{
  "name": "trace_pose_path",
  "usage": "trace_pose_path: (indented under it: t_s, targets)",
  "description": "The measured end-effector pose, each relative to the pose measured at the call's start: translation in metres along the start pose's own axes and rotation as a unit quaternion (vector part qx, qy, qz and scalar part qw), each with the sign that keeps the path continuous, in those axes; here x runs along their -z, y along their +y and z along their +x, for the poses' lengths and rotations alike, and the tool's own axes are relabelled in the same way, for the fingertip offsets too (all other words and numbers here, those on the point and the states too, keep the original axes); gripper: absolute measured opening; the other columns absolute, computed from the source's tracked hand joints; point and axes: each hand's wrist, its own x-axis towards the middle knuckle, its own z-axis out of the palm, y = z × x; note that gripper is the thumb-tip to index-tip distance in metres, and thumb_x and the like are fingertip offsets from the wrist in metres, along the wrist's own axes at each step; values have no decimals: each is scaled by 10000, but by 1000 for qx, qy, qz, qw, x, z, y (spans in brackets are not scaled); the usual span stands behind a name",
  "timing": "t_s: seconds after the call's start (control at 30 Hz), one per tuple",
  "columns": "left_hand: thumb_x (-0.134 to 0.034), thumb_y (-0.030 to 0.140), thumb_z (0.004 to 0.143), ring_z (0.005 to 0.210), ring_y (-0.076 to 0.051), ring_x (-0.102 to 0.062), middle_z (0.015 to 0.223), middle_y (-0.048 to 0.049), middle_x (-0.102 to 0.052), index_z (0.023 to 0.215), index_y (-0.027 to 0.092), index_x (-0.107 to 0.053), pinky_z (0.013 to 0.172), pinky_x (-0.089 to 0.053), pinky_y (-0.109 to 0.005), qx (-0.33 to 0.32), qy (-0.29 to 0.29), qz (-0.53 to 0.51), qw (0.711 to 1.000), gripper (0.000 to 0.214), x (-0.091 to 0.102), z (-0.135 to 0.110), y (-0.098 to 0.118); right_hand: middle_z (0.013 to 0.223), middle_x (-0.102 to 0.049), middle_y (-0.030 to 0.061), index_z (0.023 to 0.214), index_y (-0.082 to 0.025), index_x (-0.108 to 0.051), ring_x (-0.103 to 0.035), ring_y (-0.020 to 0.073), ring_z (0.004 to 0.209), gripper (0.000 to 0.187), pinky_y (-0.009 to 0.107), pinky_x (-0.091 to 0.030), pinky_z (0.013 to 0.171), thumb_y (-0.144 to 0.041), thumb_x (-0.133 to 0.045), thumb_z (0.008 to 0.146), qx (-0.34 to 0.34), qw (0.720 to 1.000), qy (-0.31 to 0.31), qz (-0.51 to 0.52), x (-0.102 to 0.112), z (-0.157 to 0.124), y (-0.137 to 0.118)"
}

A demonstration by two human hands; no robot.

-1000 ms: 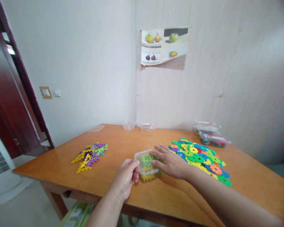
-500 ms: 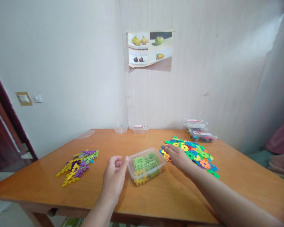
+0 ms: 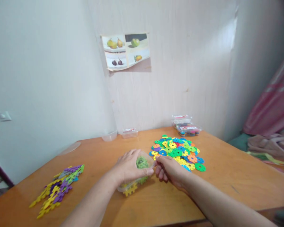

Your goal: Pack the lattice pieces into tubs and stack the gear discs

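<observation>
Left hand (image 3: pixel 130 165): laid palm-down over the top of the box (image 3: pixel 142 161), fingers spread across it and the thumb wrapped over its right end. The hand is clasped on the box. The box is clear plastic and sits directly under the palm, tilted, with its near end resting on the table (image 3: pixel 227 179). Green pieces show through it by the thumb. A yellow piece (image 3: pixel 130 189) shows at its near lower end.

Right hand (image 3: pixel 170 168): fingers curled in tight, thumb tip against the right rim of the box, just beside the left thumb. Whether it pinches the rim cannot be told.

Box position: middle of the table, nearer the front edge than the far one.

Surroundings:
- Disc pile (image 3: pixel 177 150), many colours, just beyond the right hand, apart from the box.
- Flat pile of yellow, purple and green squares (image 3: pixel 58 189) towards the left front corner, well apart.
- Two stacked packs (image 3: pixel 186 126) at the far right corner.
- A small case (image 3: pixel 129 132), a tub (image 3: pixel 109 136) and a lid (image 3: pixel 69 147) along the far edge.
</observation>
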Motion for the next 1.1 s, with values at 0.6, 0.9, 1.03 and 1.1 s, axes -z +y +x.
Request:
trace_pose_path:
  t_s: [0.6, 0.9, 1.03, 1.1]
  targets:
    - [-681, 675, 653, 1279, -337, -486, 1411, -90, -519, 1408, 320, -478, 1054, -380, -417, -18, 28, -60, 998, 859, -12, -7, -8, 519, -627, -19, 780, -163, -594, -511, 82, 331, 206, 153, -311, 278, -354, -532, 823, -15, 997, -71, 27, -4, 3, 0]
    - [-666, 683, 657, 1265, -341, -497, 1400, -98, -526, 1401, 314, -487, 1047, -388, -423, -17, 24, -46, 999, 849, -13, -4, -10, 511, -616, -15, 752, -177, -542, -506, 87, 333, 171, 156, -312, 285, -332, -512, 817, -15, 998, -59, 24, -9, 4, 0]
    - [-672, 663, 661, 1249, -341, -515, 1386, -101, -544, 1379, 312, -514, 1040, -397, -430, -16, 19, -48, 999, 815, -8, -5, -5, 504, -606, -45, 840, -199, -522, -463, 85, 305, 160, 162, -284, 282, -359, -514, 836, 3, 1000, -23, 8, -17, 2, -10]
    - [-676, 671, 649, 1246, -353, -522, 1393, -114, -543, 1362, 301, -535, 1044, -394, -444, -9, 21, -48, 999, 815, -6, -6, -3, 483, -582, -63, 840, -203, -518, -439, 80, 295, 119, 161, -273, 286, -320, -528, 823, 9, 1000, 4, -20, -21, 1, -15]
